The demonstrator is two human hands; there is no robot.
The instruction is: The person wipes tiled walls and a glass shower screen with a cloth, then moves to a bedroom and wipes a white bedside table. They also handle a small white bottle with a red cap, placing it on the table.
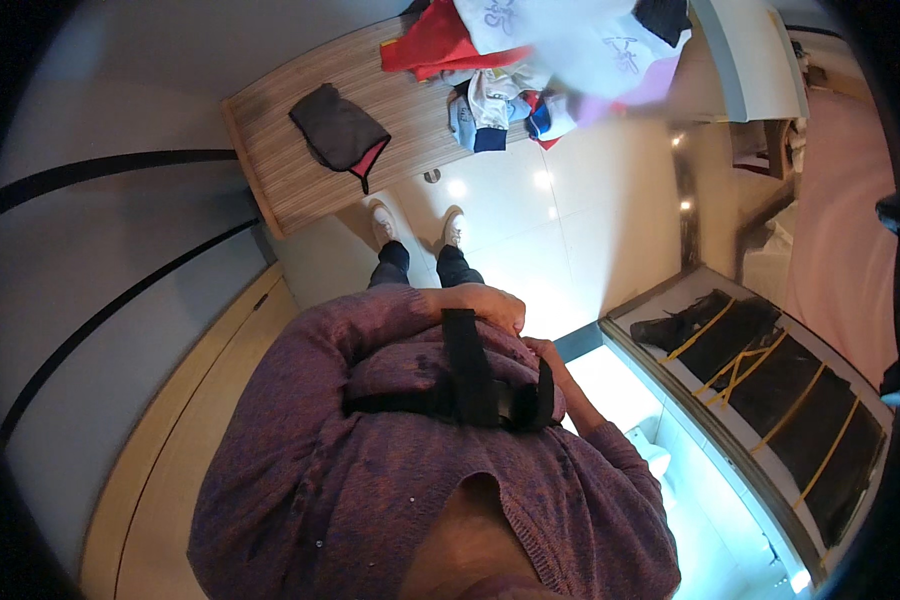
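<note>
My left hand [504, 308] is curled in front of my waist, against the front of my purple knitted sweater [375, 465]. Just beside it, my right hand [546, 351] rests at the same sweater front, close to a black strap [545, 386]. The fingers of both hands are mostly hidden, so whether they grip the knit cannot be told. Ahead on the left, a folded dark grey cloth item [337, 127] with red lining lies on a wood-grain tabletop [270, 180]. Farther right is a heap of clothes with a red garment [450, 45] and a light blue garment [577, 52].
Pale floor tiles [510, 217] lie around my white shoes [455, 229]. A light wood cabinet [195, 390] stands at left. On the right are a brightly lit doorway [615, 390], a panel with dark garments [765, 375] under yellow bands, and a pink bedcover [840, 225].
</note>
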